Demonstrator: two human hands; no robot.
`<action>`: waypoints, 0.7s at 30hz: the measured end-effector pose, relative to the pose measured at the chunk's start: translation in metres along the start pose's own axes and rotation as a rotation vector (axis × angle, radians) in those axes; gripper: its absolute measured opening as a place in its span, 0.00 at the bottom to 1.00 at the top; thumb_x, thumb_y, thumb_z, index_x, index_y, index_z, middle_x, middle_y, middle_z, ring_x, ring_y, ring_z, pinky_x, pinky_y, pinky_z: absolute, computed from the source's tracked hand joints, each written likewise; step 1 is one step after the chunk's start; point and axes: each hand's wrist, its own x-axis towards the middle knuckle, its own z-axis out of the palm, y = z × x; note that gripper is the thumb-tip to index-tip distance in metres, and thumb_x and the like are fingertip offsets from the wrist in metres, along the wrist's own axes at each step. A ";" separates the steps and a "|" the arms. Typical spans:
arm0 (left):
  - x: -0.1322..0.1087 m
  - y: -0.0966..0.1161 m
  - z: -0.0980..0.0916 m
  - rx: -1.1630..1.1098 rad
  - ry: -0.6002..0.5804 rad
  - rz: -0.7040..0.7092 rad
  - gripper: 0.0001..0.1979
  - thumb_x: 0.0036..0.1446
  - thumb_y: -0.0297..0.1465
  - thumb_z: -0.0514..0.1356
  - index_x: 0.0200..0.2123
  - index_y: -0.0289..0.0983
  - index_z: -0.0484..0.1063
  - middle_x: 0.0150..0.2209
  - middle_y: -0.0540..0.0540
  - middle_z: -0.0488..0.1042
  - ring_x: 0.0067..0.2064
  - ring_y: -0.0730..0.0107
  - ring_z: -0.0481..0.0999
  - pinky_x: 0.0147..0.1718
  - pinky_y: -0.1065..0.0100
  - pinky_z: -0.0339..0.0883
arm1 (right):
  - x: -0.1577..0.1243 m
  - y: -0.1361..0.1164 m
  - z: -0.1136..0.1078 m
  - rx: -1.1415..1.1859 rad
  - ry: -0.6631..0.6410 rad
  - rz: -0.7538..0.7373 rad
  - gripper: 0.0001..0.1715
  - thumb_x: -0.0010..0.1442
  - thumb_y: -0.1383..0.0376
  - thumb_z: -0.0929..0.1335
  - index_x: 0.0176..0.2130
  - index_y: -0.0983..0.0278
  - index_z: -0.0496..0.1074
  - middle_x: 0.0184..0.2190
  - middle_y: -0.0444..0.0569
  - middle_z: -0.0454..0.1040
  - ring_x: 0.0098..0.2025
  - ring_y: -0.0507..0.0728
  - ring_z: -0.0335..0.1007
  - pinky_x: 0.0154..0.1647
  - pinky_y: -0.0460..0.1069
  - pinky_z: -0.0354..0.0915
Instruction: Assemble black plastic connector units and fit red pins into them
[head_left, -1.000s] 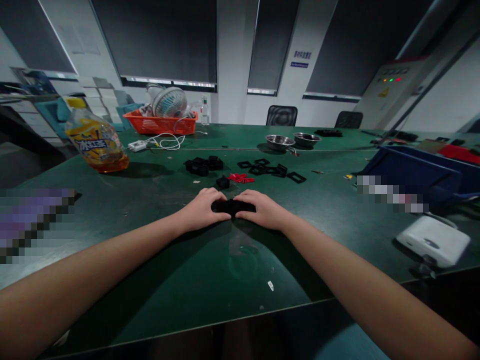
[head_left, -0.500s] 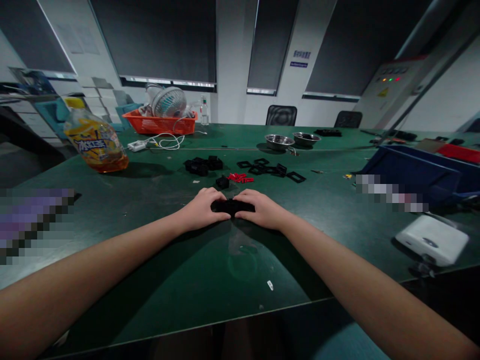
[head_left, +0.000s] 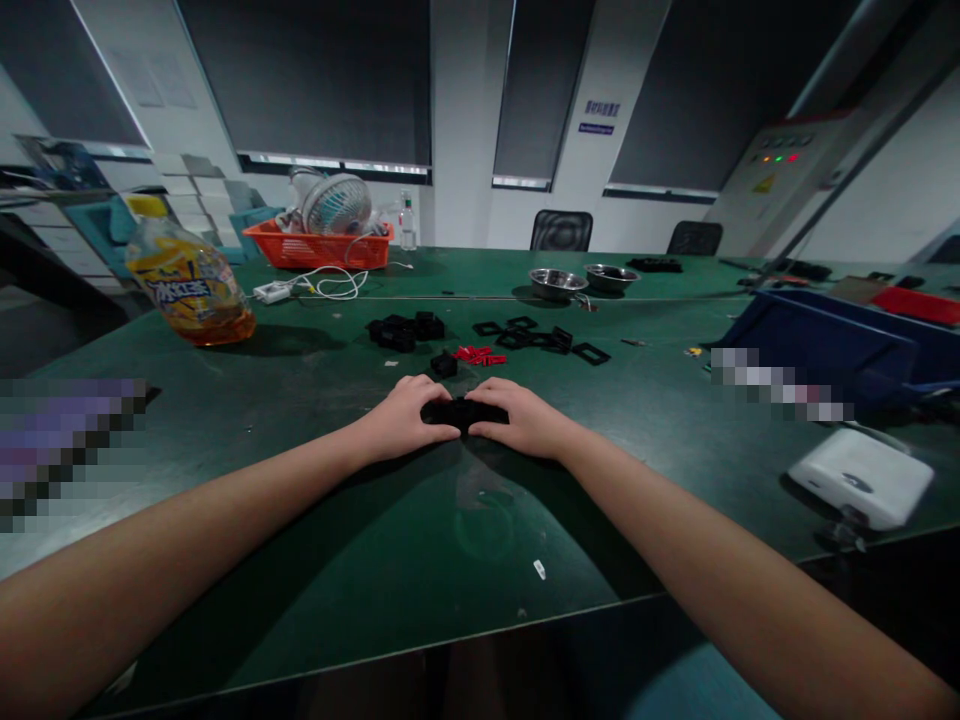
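Both my hands rest on the green table [head_left: 315, 520] and close on one small black plastic part [head_left: 463, 411] between them. My left hand [head_left: 407, 415] grips its left end with curled fingers. My right hand [head_left: 517, 418] grips its right end the same way. Just beyond the hands lie a single black block [head_left: 444, 365], a small heap of red pins [head_left: 478, 354], a cluster of black blocks [head_left: 405, 330] and several flat black frames [head_left: 544, 340].
A bottle of orange drink [head_left: 187, 285] lies at the left. An orange basket [head_left: 322, 245] with a small fan stands at the back, with a white power strip [head_left: 274, 291] in front. Two steel bowls [head_left: 581, 280], a blue bin [head_left: 825, 345] and a white device [head_left: 862, 478] are on the right.
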 end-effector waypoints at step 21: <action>0.000 0.000 -0.001 -0.007 -0.017 -0.012 0.20 0.51 0.45 0.62 0.41 0.37 0.71 0.45 0.40 0.70 0.50 0.52 0.67 0.50 0.52 0.63 | 0.001 -0.001 0.000 0.030 -0.003 -0.007 0.18 0.59 0.65 0.70 0.49 0.67 0.73 0.46 0.57 0.71 0.49 0.60 0.67 0.53 0.59 0.63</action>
